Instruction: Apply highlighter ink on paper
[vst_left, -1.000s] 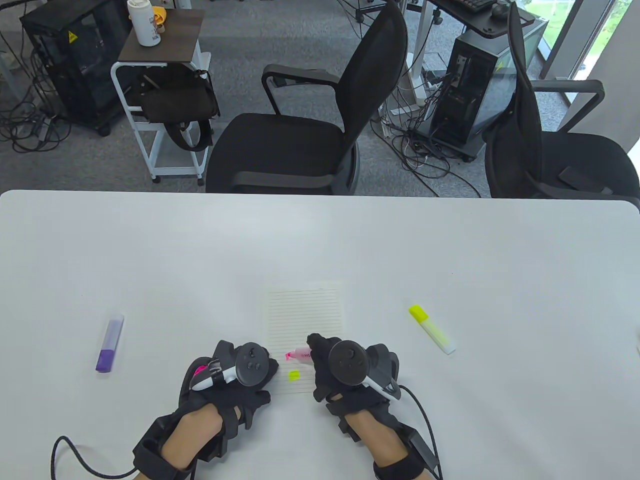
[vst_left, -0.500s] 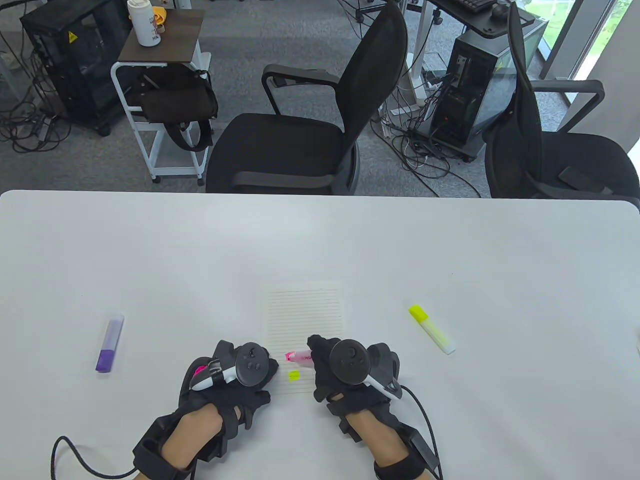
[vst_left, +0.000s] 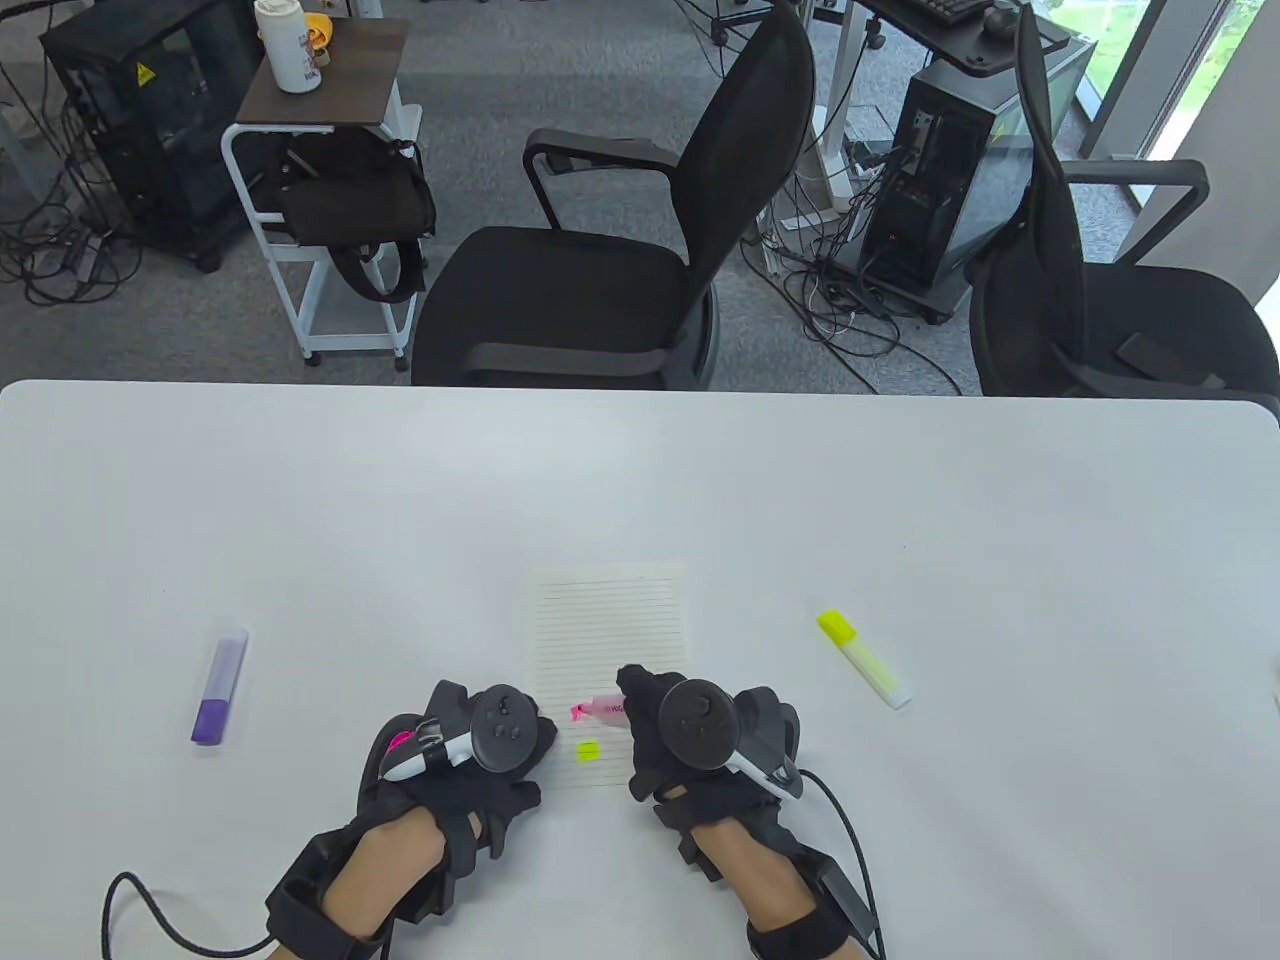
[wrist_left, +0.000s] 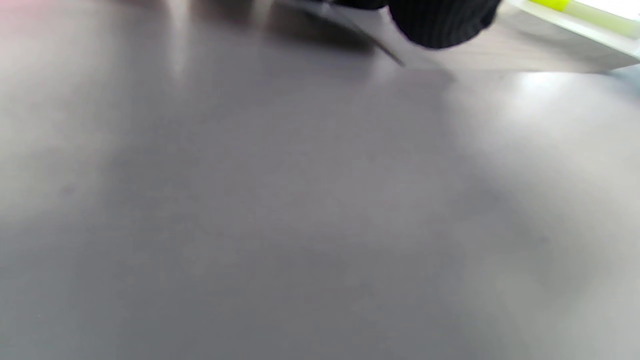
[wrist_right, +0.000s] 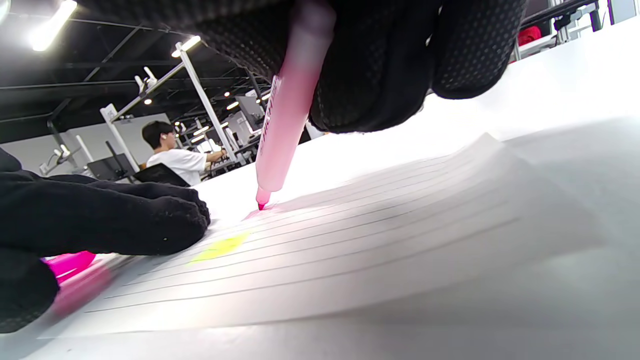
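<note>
Pink pen (wrist_right: 287, 125) pinched in right hand (vst_left: 700, 740), tip unmoved on paper (vst_left: 612, 640) at 6 o'clock edge; stroke barely begun; left hand (vst_left: 470, 750) grip unclear.

Uncapped pink highlighter (wrist_right: 287, 120), tilted, tip touching lined paper (vst_left: 612, 640) lying flat, beside a yellow mark (vst_left: 588, 749).

A sheet of paper (vst_left: 610, 660) is laid near the table's (vst_left: 900, 480) front edge, between two hands. One highlighter (vst_left: 220, 687) is placed well to its left, another (vst_left: 865, 659) to its right.
</note>
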